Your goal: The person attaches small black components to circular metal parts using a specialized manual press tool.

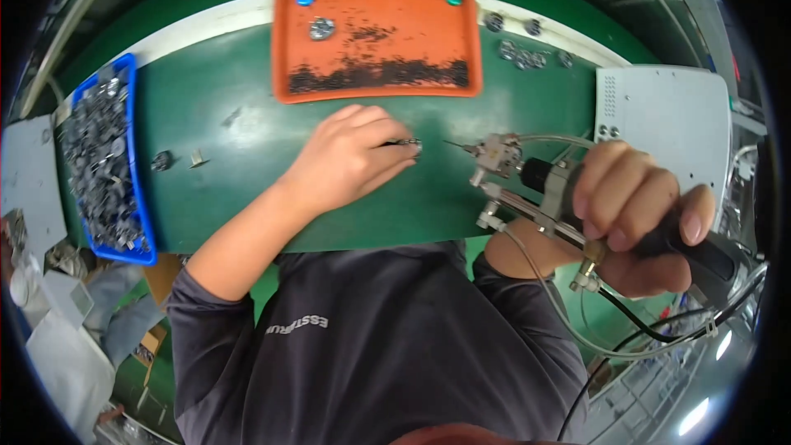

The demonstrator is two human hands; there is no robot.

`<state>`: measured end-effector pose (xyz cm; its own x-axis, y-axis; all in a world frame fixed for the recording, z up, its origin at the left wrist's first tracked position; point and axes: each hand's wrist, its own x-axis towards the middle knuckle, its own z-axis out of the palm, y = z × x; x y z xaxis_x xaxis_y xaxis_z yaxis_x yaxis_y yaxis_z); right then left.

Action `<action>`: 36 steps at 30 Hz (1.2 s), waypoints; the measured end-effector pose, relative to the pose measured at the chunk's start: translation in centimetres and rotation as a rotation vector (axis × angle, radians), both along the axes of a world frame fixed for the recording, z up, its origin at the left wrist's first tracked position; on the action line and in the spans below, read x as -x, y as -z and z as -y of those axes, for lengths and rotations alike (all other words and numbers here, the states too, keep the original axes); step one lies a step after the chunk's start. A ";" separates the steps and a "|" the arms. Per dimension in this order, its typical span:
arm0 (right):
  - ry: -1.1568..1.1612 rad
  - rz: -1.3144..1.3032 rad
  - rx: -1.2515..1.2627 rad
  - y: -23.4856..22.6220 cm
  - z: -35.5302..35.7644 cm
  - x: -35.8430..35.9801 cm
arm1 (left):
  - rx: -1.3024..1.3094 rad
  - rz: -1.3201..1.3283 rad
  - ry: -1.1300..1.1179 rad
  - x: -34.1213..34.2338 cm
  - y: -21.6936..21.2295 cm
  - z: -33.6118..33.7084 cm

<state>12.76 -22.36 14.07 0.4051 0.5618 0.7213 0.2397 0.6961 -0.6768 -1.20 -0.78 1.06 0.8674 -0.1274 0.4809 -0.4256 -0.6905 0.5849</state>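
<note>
My left hand (350, 158) rests on the green mat (247, 165) and pinches a small metal part (409, 146) between its fingertips. My right hand (638, 218) grips a powered screwdriver tool (527, 185) with a black handle, hoses and a thin pointed tip. The tip (451, 144) points left at the small part, a short gap away from it. An orange tray (284, 49) beyond the left hand holds a band of tiny dark screws (379, 74) and one round metal piece (321, 29).
A blue bin (142, 214) full of metal parts stands at the left. Two small parts (177, 160) lie on the mat near it. Several round metal pieces (523, 53) sit at the back right. A grey control box (667, 115) stands at the right.
</note>
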 end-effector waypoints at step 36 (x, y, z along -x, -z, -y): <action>0.016 0.073 0.278 0.1 -3.9 1.8 | -0.004 -0.016 -0.003 -0.4 0.6 0.6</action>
<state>10.95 -18.50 13.95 0.3681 0.7361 0.5681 0.3043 0.4820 -0.8216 -0.80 -1.38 0.42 0.8753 -0.1264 0.4668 -0.4143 -0.6940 0.5889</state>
